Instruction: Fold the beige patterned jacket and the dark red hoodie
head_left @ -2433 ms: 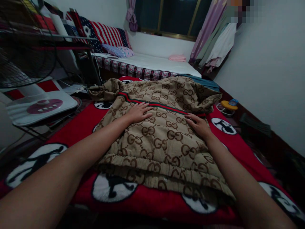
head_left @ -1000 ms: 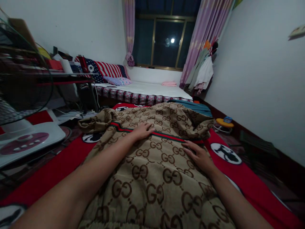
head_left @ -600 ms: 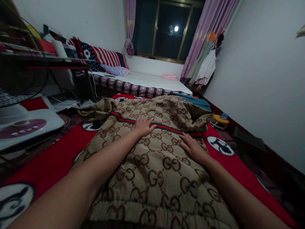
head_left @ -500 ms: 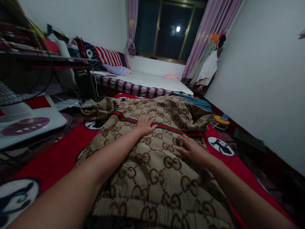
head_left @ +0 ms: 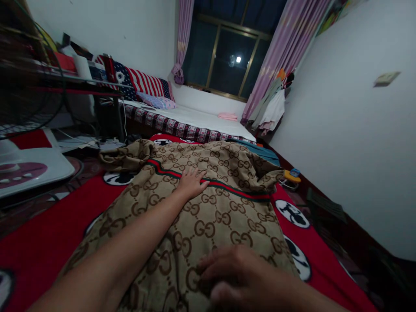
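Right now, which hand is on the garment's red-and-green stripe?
The left hand, laid across the stripe on the tan garment. The right hand is off the stripe, much nearer the camera, over the garment's lower part.

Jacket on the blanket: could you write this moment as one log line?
jacket: spread on red blanket | left hand: palm down at stripe | right hand: blurred, over near part, contact unclear
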`<action>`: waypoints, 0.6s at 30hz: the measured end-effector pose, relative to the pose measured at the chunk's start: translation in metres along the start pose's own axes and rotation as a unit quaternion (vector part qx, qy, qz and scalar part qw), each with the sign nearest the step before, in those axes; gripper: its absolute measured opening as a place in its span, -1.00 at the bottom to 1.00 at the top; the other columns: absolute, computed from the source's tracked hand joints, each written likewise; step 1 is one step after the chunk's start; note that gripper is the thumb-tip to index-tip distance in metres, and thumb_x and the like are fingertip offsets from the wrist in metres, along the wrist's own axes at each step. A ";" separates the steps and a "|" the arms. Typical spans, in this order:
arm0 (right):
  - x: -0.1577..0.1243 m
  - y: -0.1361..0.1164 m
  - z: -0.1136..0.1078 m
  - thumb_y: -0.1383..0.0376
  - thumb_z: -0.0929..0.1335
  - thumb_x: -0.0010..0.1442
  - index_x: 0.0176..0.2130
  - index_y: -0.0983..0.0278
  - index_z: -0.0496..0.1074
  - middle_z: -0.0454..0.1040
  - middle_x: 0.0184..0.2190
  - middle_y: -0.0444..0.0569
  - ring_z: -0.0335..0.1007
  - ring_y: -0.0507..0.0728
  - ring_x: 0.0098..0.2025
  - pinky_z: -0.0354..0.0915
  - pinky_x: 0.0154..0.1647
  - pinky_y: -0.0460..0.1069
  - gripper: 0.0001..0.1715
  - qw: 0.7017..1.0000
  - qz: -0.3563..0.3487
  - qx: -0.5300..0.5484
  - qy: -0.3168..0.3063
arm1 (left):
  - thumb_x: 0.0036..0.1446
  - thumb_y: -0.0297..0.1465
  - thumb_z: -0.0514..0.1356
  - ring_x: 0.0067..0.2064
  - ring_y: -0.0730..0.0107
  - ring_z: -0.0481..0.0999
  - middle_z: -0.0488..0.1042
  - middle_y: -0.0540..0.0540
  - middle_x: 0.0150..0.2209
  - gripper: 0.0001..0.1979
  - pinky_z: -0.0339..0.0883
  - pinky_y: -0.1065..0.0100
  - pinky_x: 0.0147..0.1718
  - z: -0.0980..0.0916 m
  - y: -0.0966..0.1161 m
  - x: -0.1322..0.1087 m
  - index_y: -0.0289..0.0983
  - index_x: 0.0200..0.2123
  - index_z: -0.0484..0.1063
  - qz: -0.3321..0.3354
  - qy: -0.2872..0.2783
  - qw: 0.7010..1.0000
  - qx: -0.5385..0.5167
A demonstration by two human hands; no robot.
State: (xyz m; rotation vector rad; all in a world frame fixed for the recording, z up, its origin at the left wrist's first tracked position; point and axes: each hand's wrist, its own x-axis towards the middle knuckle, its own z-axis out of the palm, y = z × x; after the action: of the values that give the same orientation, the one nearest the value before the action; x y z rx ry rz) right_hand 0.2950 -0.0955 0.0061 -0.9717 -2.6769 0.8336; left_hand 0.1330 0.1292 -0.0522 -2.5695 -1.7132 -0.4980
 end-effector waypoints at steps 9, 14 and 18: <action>0.048 0.143 -0.132 0.22 0.32 0.14 -0.08 0.24 0.51 0.30 0.18 0.17 0.24 0.36 0.18 0.20 0.17 0.26 -0.65 0.860 0.168 -0.278 0.394 | 0.22 0.07 -0.15 0.36 -0.05 0.00 0.13 -0.12 0.33 -0.34 -0.13 -0.06 0.26 0.003 -0.002 0.000 -0.06 0.29 0.15 -0.004 0.010 1.000 -0.022; 0.033 0.179 -0.164 0.13 0.29 0.20 0.24 0.31 0.18 0.01 0.33 0.26 -0.11 0.47 0.32 -0.13 0.19 0.50 -0.32 0.704 0.333 -0.435 0.452 | 0.23 0.07 -0.14 0.36 -0.06 -0.01 0.11 -0.16 0.34 -0.34 -0.15 -0.08 0.26 0.005 -0.001 0.000 -0.07 0.30 0.13 -0.006 0.011 1.000 -0.026; -0.003 0.215 -0.170 0.12 0.33 0.13 0.25 0.37 0.17 0.33 0.09 0.38 0.26 0.48 0.10 0.22 -0.03 0.32 -0.23 0.665 0.514 -0.309 0.446 | 0.23 0.05 -0.12 0.36 -0.05 -0.01 0.11 -0.18 0.34 -0.35 -0.16 -0.07 0.26 0.004 0.000 -0.001 -0.08 0.30 0.14 -0.009 0.013 0.999 -0.032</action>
State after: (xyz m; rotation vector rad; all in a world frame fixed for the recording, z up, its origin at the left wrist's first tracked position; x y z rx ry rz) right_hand 0.4706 0.1134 0.0266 -2.3032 -1.3257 -0.5345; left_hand 0.1338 0.1291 -0.0565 -2.5810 -1.7422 -0.5930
